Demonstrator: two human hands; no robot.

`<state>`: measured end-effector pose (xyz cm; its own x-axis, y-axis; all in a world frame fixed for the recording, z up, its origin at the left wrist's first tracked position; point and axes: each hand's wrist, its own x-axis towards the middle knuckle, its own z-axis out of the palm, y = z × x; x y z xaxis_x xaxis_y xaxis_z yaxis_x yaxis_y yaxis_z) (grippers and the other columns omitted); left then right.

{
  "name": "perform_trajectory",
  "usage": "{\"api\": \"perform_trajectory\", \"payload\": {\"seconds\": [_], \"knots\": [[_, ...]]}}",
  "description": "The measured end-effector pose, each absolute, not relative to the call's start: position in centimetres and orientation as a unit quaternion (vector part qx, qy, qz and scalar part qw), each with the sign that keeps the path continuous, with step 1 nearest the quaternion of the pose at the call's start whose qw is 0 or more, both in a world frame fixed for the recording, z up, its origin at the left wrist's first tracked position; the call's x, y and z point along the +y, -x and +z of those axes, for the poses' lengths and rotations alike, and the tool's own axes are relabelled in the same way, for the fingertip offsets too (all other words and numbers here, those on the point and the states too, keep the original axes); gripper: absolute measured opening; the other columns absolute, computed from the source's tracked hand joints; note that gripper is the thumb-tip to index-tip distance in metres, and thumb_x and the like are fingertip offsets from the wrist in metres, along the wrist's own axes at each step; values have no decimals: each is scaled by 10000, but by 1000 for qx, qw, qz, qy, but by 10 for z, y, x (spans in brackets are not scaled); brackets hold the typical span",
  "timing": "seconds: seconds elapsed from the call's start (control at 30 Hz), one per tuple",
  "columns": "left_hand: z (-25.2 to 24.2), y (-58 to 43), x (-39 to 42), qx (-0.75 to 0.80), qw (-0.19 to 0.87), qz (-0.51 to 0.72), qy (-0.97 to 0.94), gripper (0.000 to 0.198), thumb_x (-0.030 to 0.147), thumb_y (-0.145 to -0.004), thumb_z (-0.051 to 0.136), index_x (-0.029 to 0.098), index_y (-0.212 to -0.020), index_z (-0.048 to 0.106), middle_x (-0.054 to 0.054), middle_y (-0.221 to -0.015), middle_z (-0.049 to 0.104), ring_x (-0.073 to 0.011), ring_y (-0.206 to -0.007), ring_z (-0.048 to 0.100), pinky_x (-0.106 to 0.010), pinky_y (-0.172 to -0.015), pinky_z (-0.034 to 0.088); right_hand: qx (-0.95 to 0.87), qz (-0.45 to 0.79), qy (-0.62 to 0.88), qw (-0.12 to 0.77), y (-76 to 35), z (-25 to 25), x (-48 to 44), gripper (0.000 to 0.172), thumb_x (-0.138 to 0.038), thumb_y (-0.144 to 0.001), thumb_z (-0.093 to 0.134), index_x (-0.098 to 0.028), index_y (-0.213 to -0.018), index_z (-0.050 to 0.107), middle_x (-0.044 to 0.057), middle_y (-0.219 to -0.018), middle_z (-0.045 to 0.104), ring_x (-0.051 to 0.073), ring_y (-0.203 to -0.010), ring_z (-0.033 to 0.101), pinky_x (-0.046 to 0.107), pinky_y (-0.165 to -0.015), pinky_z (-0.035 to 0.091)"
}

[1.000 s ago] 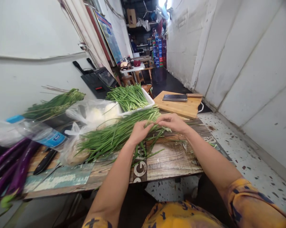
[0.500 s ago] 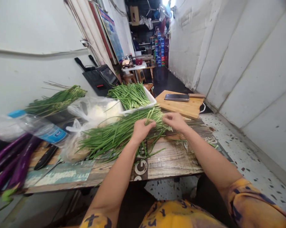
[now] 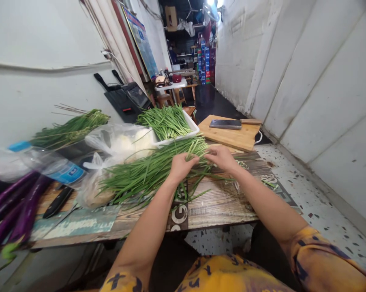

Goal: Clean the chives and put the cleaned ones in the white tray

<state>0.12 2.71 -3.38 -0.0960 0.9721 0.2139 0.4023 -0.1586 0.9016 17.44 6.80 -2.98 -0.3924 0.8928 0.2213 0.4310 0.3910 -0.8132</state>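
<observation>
A large loose pile of long green garlic chives (image 3: 152, 166) lies across the wooden-patterned table (image 3: 222, 202), pale stem ends to the right. My left hand (image 3: 183, 166) is closed around a few chive stems, which poke up between thumb and fingers. Close to its right, my right hand (image 3: 221, 157) has thumb and fingers bent together at the pale stem ends. What it pinches, if anything, is too small to make out. Bits of trimmings (image 3: 242, 165) lie beside the right wrist. A white basket (image 3: 195, 126) of more chives stands just behind the pile.
A cutting board (image 3: 231, 136) with a cleaver (image 3: 225, 124) lies at the back right. On the left are purple eggplants (image 3: 31, 211), a black-handled knife (image 3: 58, 202), a plastic bottle (image 3: 64, 170) and clear bags (image 3: 96, 190). Another green bunch (image 3: 76, 125) lies behind them.
My right hand has shifted slightly left, nearer my left hand, with its fingers lower at the stem ends. My left hand keeps its hold on the chives.
</observation>
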Motion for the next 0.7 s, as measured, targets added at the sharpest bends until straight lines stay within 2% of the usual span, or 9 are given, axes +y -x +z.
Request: {"api": "perform_trajectory", "payload": {"seconds": [0.07,0.17,0.23,0.3,0.37,0.43,0.5,0.6,0.7], "knots": [[-34,-1,27,574,302,457,-608,198,336,-697,671,144,-683,716,-29,-660,698,-155,-637,604,-260,-657,432,-759,373,443,299,-178,-27,70,157,-242,-818,578,-150,-762,692,12,-575,661,154,-513,612,249,-539,444],[-37,-1,27,578,299,437,-621,181,318,-700,666,145,-683,713,-26,-648,696,-154,-618,600,-260,-641,425,-762,219,542,280,-189,-24,78,195,-221,-816,574,-149,-686,701,52,-592,677,180,-585,630,266,-599,433],[-40,-1,28,579,293,436,-623,177,315,-703,664,146,-706,718,-25,-658,700,-156,-623,607,-263,-650,428,-735,122,607,278,-196,-23,83,302,-306,-860,562,-153,-642,705,94,-635,693,209,-670,645,282,-640,425],[-41,-1,29,579,279,439,-628,173,312,-705,665,150,-722,723,-25,-678,708,-160,-645,617,-265,-667,432,-722,104,625,280,-200,-22,86,465,-450,-913,489,-159,-627,709,120,-657,694,220,-718,646,289,-653,422],[-42,-1,29,579,269,435,-635,158,300,-701,668,153,-714,724,-22,-680,708,-161,-654,618,-264,-671,431,-769,114,557,294,-201,-21,86,477,-520,-909,479,-168,-716,735,116,-731,707,215,-770,641,287,-685,432],[-41,1,29,579,272,430,-637,151,291,-703,666,152,-711,724,-20,-675,704,-159,-648,612,-262,-662,430,-845,127,424,299,-199,-23,85,349,-478,-866,568,-179,-828,745,96,-823,715,204,-819,627,287,-734,439],[-39,4,29,578,277,430,-635,155,291,-703,670,150,-734,728,-19,-675,700,-156,-644,607,-260,-655,431,-885,166,333,281,-194,-26,83,267,-413,-832,621,-180,-773,736,66,-764,698,182,-773,608,283,-739,436],[-35,6,29,566,270,438,-644,179,298,-703,683,151,-791,732,-20,-721,708,-155,-670,612,-259,-673,439,-825,325,345,309,-185,-34,81,336,-433,-818,618,-166,-627,690,25,-600,640,143,-631,568,264,-659,433],[-33,5,29,554,268,455,-644,191,301,-710,682,149,-818,724,-26,-766,717,-153,-690,616,-261,-692,449,-656,546,344,392,-175,-42,82,346,-505,-719,703,-159,-715,699,33,-670,684,140,-618,591,268,-621,465]]}}
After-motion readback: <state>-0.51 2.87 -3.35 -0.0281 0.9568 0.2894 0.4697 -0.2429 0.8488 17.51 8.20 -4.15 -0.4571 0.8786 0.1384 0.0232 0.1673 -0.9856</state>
